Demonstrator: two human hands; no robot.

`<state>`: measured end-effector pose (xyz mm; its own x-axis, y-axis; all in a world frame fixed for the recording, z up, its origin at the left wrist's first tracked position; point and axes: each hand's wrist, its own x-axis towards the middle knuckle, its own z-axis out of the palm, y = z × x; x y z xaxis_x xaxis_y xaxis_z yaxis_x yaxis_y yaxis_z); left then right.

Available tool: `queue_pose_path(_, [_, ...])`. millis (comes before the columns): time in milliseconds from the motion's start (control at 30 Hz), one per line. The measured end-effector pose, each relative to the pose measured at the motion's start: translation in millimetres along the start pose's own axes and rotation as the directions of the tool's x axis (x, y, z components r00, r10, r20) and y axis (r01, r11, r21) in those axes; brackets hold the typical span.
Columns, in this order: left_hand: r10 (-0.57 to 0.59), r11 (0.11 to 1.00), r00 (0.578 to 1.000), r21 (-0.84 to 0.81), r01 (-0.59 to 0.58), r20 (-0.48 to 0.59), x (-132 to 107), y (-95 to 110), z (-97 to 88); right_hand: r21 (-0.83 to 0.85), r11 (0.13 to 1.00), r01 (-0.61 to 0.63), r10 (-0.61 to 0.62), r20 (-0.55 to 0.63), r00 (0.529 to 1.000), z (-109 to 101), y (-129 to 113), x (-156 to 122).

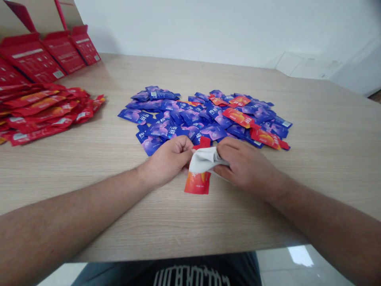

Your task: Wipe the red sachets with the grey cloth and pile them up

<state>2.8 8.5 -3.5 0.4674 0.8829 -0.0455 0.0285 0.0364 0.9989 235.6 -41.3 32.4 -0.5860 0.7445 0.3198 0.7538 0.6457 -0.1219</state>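
Step shown: a white cloth (205,159) is folded around a red sachet (198,182), with both hands closed on it at the front of the work area.

Left grip (168,161): fingers curled and pressed together, pinching the left edge of the cloth and the sachet inside it.

Right grip (242,165): fingers laid over the right end of the cloth, pressing it against the sachet from above.

Held item: the red sachet sits between the two grips, its lower part hanging below the cloth. A red tab above the cloth appears to be its top end, though the fold hides the join.

Counts: two grips; one cloth; one sachet in hand; about five red sachets (238,118) lying among the blue sachets (184,119), which overlap too much to count exactly, but number several dozen; a large overlapping heap of red sachets (41,111), also uncountable; four open red cartons (64,51), the nearest cut off by the frame.

Rest: all of these lie on a wood-grain surface (321,159).
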Motion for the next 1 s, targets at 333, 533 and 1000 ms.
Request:
queue_pose_path(333, [-0.008,1.0,1.0,-0.006,0.008,0.0,0.4,-0.8,-1.1,0.011,1.0,0.028,-0.028,-0.008,1.0,-0.7,-5.4,-0.1])
queue_pose_path(533, [0.013,1.0,1.0,0.02,-0.013,0.001,1.2,-2.6,-2.7,0.089,0.983,0.159,-0.167,0.09,0.982,0.3,-9.7,-1.6])
queue_pose_path(1000, [0.023,0.999,1.0,0.032,-0.022,-0.014,-1.0,0.2,-1.0,0.102,0.977,0.187,-0.197,0.094,0.976,0.4,-9.6,-2.4])
